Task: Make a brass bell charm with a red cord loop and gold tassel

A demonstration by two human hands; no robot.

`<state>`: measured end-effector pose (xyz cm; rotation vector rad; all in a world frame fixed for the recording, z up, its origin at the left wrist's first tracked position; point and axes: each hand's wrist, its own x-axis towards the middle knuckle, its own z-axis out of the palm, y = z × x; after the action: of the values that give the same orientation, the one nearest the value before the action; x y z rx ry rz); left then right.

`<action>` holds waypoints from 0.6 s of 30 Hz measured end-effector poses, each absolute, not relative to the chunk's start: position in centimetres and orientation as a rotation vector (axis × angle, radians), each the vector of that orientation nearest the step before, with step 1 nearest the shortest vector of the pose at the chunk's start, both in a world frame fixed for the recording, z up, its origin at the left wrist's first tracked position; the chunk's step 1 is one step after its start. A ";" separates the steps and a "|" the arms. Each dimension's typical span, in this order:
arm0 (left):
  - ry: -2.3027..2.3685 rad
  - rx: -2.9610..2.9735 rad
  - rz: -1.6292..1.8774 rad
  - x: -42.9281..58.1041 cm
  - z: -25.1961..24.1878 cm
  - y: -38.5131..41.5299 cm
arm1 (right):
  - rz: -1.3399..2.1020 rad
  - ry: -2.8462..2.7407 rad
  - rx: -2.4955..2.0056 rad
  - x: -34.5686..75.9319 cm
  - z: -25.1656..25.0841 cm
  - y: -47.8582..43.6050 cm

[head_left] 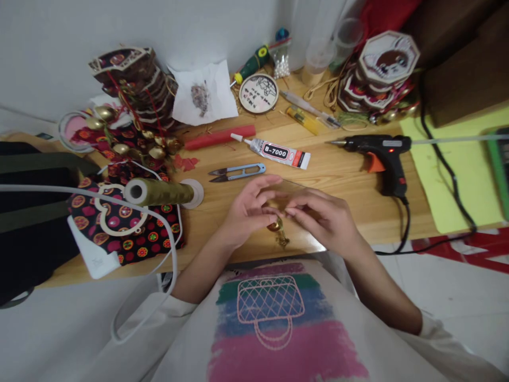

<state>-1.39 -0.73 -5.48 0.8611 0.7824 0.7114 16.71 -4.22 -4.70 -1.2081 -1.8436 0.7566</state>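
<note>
My left hand [248,209] and my right hand [324,217] meet over the front edge of the wooden table [338,170]. Both pinch a small gold bell ornament [277,229] that hangs between the fingertips, with a little gold tassel below it. Their fingers are curled and pressed together around it. Blue thread snips [238,172] lie just beyond my left hand. A tube of B-7000 glue [278,153] lies behind them.
A black hot glue gun [382,154] stands at the right with its cord running off the edge. A gold ribbon spool [159,192], patterned fabric [131,233], a red stick [220,138] and stacked ornaments [131,79] crowd the left. A yellow-green mat [457,175] lies far right.
</note>
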 end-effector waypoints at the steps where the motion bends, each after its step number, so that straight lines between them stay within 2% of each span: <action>1: 0.797 0.848 0.720 -1.4 -5.4 -0.7 | 0.757 -1.835 -1.214 16.7 -4.7 -4.3; 18: 0.932 0.646 0.749 -0.8 -4.9 -0.5 | 0.675 -1.817 -1.250 16.0 -5.0 -5.0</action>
<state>-0.77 -0.53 -4.85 0.6464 0.9315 0.7488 16.05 -4.97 -4.99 -1.2501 -1.8168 0.6750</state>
